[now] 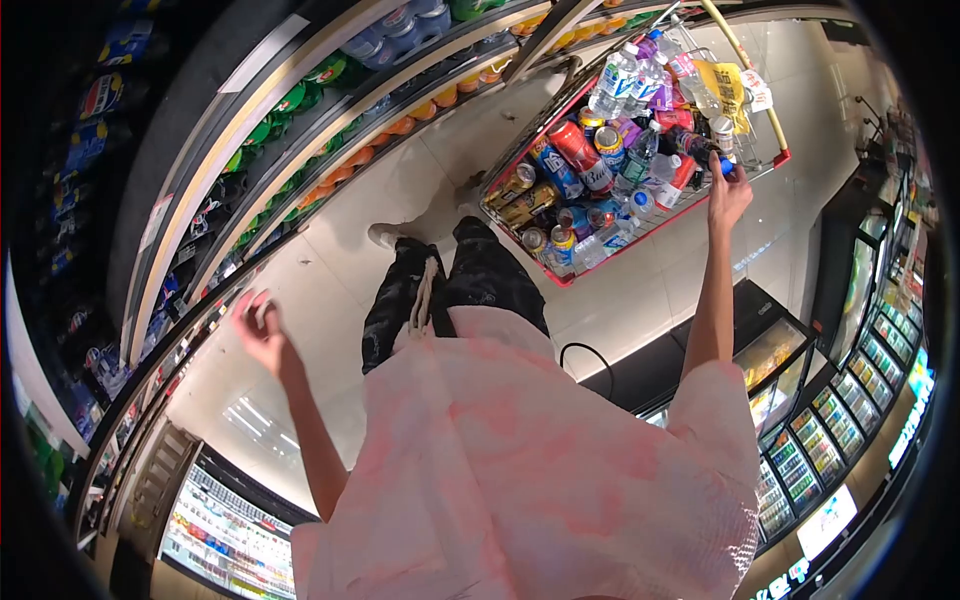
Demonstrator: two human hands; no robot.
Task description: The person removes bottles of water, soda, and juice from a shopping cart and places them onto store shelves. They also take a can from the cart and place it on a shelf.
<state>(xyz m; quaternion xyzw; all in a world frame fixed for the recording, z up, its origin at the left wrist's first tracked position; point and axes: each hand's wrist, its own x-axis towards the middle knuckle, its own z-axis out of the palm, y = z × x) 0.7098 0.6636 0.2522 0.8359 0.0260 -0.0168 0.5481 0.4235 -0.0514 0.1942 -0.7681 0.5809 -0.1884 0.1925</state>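
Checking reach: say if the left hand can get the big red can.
Probably not: the left hand is out left, away from the cart, though the big red can lies on top.

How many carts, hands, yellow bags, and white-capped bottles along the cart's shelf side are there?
Shopping cart: 1
Hands (left hand, right hand): 2
Yellow bag: 1
White-capped clear bottles along the shelf side: 2
Total: 6

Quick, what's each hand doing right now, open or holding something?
Left hand: open, loosely curled, nothing visible in it.
Right hand: closed on something blue, perhaps a bottle cap, at the cart's edge.
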